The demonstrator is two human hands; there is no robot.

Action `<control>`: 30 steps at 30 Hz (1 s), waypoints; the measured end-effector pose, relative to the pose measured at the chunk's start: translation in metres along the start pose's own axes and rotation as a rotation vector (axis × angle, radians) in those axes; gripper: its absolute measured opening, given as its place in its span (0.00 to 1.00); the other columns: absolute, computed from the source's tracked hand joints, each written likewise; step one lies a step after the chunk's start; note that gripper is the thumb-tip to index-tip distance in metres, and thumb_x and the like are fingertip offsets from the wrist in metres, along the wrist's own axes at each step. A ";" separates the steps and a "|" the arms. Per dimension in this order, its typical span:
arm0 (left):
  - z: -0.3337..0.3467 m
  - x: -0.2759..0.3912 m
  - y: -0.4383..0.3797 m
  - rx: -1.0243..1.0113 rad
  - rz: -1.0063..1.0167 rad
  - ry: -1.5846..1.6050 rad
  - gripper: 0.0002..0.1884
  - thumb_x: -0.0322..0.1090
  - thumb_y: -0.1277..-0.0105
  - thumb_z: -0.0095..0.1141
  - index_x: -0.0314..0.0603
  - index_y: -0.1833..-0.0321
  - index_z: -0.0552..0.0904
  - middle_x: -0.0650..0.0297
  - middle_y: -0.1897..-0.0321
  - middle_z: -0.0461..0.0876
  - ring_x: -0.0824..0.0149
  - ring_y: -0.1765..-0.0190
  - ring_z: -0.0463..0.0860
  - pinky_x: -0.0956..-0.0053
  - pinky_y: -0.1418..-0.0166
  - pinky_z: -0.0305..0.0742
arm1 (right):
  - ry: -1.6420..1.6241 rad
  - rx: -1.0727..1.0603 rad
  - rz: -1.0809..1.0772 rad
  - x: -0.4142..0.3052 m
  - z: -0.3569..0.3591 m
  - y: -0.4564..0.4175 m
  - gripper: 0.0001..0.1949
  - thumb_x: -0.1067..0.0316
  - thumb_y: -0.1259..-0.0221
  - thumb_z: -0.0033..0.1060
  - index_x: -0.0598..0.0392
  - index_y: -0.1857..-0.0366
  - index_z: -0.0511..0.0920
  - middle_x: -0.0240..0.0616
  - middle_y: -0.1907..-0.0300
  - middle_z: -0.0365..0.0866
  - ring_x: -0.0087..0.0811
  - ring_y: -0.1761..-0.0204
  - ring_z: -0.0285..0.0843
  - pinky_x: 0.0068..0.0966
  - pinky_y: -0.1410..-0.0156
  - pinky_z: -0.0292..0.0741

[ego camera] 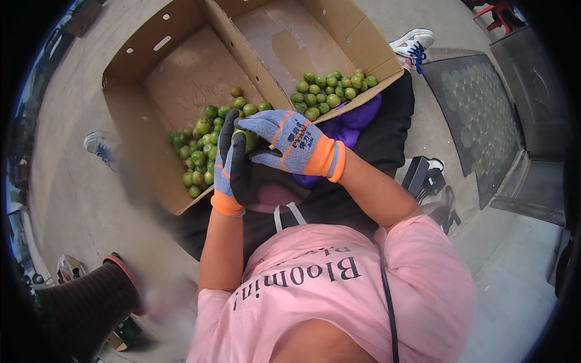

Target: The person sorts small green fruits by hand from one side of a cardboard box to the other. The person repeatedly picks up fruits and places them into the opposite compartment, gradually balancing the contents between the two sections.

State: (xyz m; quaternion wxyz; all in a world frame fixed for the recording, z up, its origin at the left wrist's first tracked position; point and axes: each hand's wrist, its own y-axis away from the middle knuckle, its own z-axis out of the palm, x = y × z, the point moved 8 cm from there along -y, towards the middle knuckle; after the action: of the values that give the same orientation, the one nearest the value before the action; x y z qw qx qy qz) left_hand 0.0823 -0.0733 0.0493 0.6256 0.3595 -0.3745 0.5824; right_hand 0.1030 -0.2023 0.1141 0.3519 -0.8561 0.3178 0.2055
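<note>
My left hand (228,165), in a grey-blue and orange glove with a black palm, is raised at the near edge of a divided cardboard box (125,113). My right hand (295,143), gloved the same way, reaches across to it. Between the two hands is a round green fruit (245,139), partly hidden by the fingers. Many small round green fruits (198,157) that look like limes lie in the left compartment, close to my left hand. A smaller group of green fruits (332,90) rests in the near part of the right compartment.
A cardboard divider (254,59) splits the box. Purple material (352,125) lies under its near right corner, by my black-trousered leg. To the right are a black device with cables (420,177) and a mat (476,109). A dark ribbed object (97,299) stands lower left.
</note>
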 end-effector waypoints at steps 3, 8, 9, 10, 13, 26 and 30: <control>-0.025 0.012 0.003 0.168 -0.075 -0.135 0.30 0.37 0.24 0.56 0.42 0.23 0.63 0.54 0.35 0.73 0.62 0.43 0.82 0.70 0.38 0.79 | 0.023 -0.018 0.040 0.027 -0.033 -0.008 0.26 0.49 0.38 0.67 0.43 0.37 0.76 0.47 0.44 0.79 0.50 0.43 0.78 0.41 0.38 0.76; -0.095 0.034 -0.001 0.443 0.216 -1.353 0.35 0.41 0.32 0.63 0.45 0.24 0.66 0.47 0.29 0.68 0.48 0.32 0.74 0.59 0.29 0.70 | 0.442 -0.284 0.620 0.227 -0.078 0.006 0.23 0.51 0.32 0.59 0.46 0.36 0.77 0.48 0.40 0.79 0.47 0.37 0.76 0.39 0.32 0.72; -0.096 0.030 0.000 0.441 0.182 -1.443 0.36 0.42 0.33 0.64 0.46 0.24 0.66 0.46 0.28 0.67 0.46 0.31 0.71 0.58 0.27 0.68 | 0.532 -0.418 0.748 0.258 -0.077 0.015 0.22 0.54 0.32 0.56 0.45 0.36 0.76 0.46 0.36 0.76 0.47 0.34 0.74 0.39 0.31 0.72; -0.098 0.026 0.002 0.441 0.142 -1.539 0.37 0.43 0.35 0.65 0.46 0.24 0.66 0.45 0.28 0.66 0.44 0.29 0.69 0.57 0.25 0.65 | 0.615 -0.554 0.873 0.283 -0.073 0.028 0.22 0.56 0.31 0.52 0.43 0.35 0.76 0.45 0.31 0.73 0.47 0.31 0.72 0.40 0.30 0.71; -0.081 -0.001 0.009 0.352 -0.016 -1.706 0.36 0.47 0.35 0.64 0.49 0.25 0.67 0.45 0.27 0.66 0.43 0.29 0.70 0.53 0.26 0.66 | 0.750 -0.690 0.942 0.341 -0.063 0.064 0.22 0.60 0.32 0.50 0.44 0.34 0.75 0.45 0.29 0.71 0.46 0.29 0.70 0.40 0.28 0.71; -0.076 0.002 0.004 0.290 0.055 -1.594 0.32 0.42 0.33 0.62 0.49 0.27 0.70 0.48 0.30 0.70 0.45 0.29 0.71 0.56 0.27 0.68 | 0.794 -0.948 0.967 0.356 -0.043 0.085 0.28 0.52 0.40 0.66 0.42 0.34 0.72 0.46 0.34 0.74 0.46 0.30 0.70 0.41 0.28 0.70; -0.075 0.003 0.003 0.291 0.078 -1.596 0.33 0.45 0.34 0.64 0.50 0.27 0.70 0.48 0.29 0.71 0.45 0.31 0.72 0.54 0.28 0.68 | 0.785 -0.936 0.977 0.348 -0.047 0.081 0.27 0.53 0.40 0.67 0.43 0.37 0.73 0.44 0.34 0.75 0.45 0.31 0.71 0.41 0.29 0.71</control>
State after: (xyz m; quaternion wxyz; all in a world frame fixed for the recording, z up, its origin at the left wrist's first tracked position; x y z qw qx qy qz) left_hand 0.0835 -0.0051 0.0178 0.0965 0.7309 -0.6406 0.2147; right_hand 0.3018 -0.4206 -0.0934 -0.3142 -0.6886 0.6401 0.1319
